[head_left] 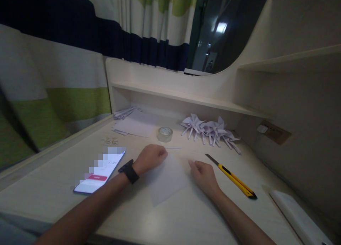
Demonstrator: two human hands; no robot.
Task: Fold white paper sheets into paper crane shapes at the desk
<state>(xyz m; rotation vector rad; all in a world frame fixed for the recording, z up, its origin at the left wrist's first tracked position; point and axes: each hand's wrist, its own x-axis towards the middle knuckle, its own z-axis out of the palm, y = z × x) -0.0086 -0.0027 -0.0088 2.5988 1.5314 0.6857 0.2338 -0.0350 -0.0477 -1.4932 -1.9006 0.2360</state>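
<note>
A white sheet of paper (pixel 167 183) lies flat on the pale desk (pixel 170 216) in front of me. My left hand (pixel 150 158), with a black watch on the wrist, rests curled on the sheet's far left corner. My right hand (pixel 204 175) presses its pinched fingers on the sheet's right edge. Whether either hand holds the paper between its fingers is not clear. A yellow and black utility knife (pixel 233 177) lies just right of my right hand, blade out.
A lit smartphone (pixel 99 174) lies to the left. A roll of clear tape (pixel 165 134) stands behind the sheet. Several folded paper pinwheels (pixel 210 131) are piled at the back right, paper sheets (pixel 135 124) at the back left. A white book (pixel 301 216) lies at the right edge.
</note>
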